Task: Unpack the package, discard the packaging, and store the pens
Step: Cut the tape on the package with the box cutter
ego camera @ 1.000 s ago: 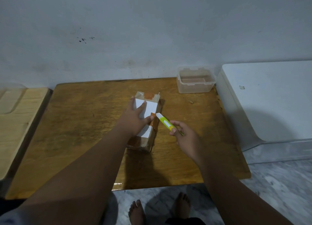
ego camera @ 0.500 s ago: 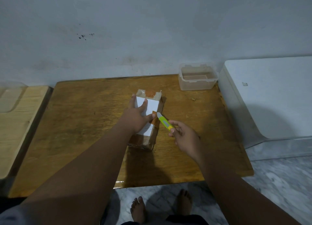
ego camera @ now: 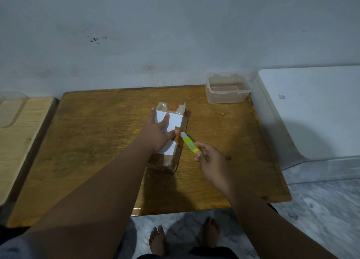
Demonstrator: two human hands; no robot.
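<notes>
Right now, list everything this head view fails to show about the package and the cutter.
- Package contents: head view, it is sealed shut; no pens visible.
- Label print: too small to read, partly covered by the left hand.
- Cutter rear end: hidden inside the right hand grip.
- Blade tip: too small to tell whether it has entered the package.

Wooden table (ego camera: 87,142) bears package (ego camera: 171,161), plastic container (ego camera: 228,95).

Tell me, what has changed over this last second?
The right hand has edged the green cutter slightly left, its blade now at the brown tape on the right edge of the package. The left hand still presses the package; the clear container has not moved.
</notes>
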